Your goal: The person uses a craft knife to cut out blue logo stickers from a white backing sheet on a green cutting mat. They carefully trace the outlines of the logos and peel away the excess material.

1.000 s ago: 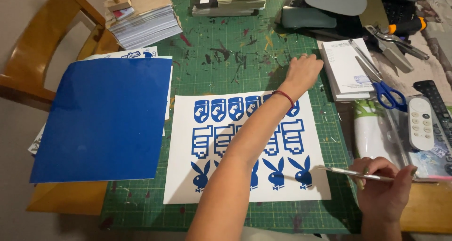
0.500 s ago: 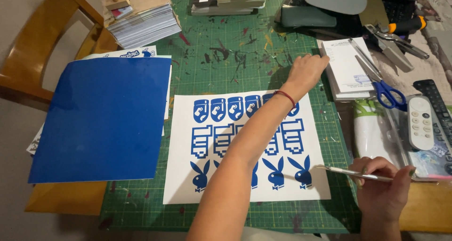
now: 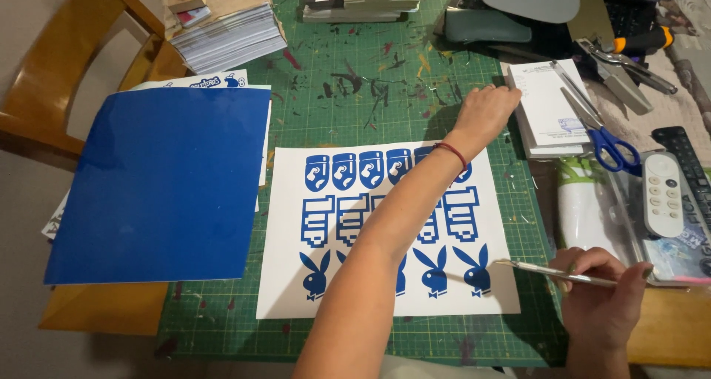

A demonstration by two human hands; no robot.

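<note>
Reaching across the sticker sheet [image 3: 385, 231], left hand [image 3: 485, 112] rests loosely curled fingers [image 3: 509, 92] against one notepad [image 3: 548, 109]. Right hand [image 3: 603, 297] pinches one metal tool [image 3: 555, 273] at the sheet's right edge. One scissors [image 3: 603, 138] lies on the notepad.

The left hand's [image 3: 485, 112] fingertips rest at the edge of a white notepad [image 3: 552, 112]; contact cannot be confirmed. The left forearm covers several blue cut-out shapes on the white sheet [image 3: 385, 231]. The right hand [image 3: 603, 297] grips a thin metal tool [image 3: 552, 273]; its rear end is hidden behind the fingers. The right wrist is cut off by the bottom edge. The notepad's print is too small to read.
</note>
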